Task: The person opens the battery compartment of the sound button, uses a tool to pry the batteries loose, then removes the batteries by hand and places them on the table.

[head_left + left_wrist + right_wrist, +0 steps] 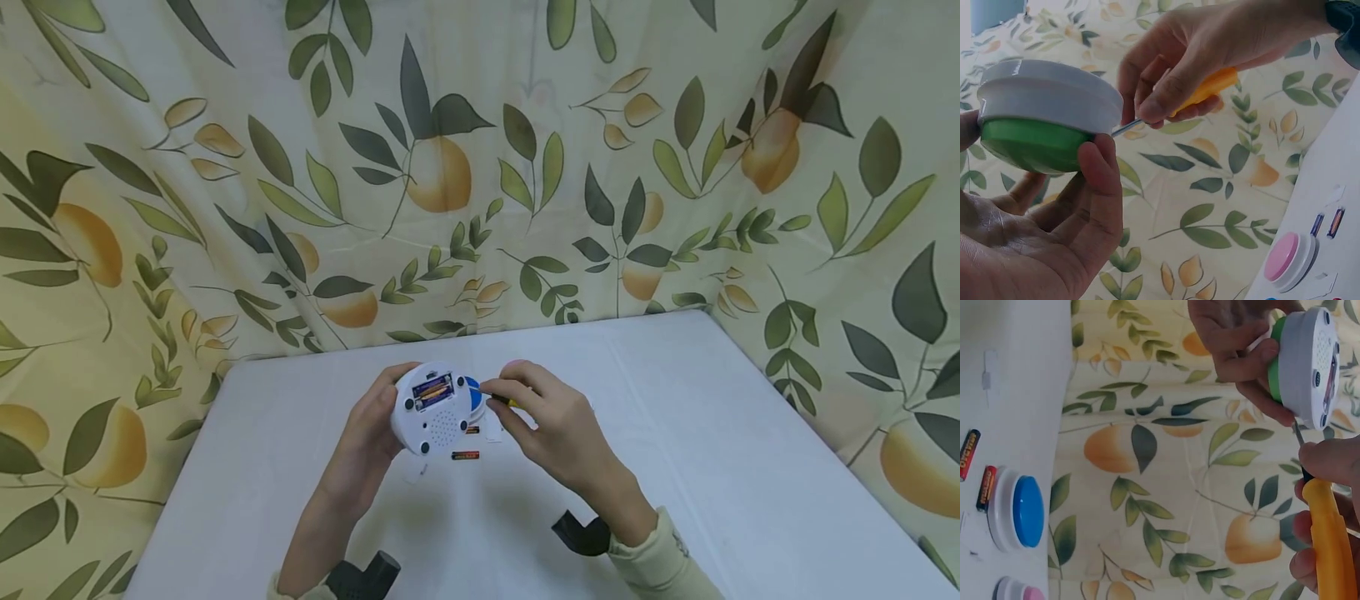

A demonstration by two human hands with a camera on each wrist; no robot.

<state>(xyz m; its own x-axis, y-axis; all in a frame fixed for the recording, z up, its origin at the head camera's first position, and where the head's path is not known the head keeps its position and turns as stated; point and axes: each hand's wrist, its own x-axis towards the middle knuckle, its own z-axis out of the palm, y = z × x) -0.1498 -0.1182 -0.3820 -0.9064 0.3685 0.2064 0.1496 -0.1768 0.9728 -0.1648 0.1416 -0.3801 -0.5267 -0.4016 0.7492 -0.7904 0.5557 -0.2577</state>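
Observation:
My left hand (360, 450) grips a round push-button device (442, 427) above the table, its speaker-holed underside turned towards the head camera. In the left wrist view the device has a white base (1047, 97) and a green top (1035, 144). Batteries (433, 391) sit in its uncovered battery compartment. My right hand (558, 417) pinches a screwdriver with a yellow handle (1330, 544). Its metal shaft (1298, 434) reaches the edge of the white base; whether the tip touches is hard to tell. A loose battery (465, 455) lies on the table below.
On the white table (675, 417) are a blue-topped button (1027, 511), a pink-topped button (1282, 257) and another loose battery (987, 487). A small clear piece (987, 378) lies apart. A leaf-and-fruit patterned curtain (480, 250) hangs behind the table. Both wrists carry black camera mounts (585, 535).

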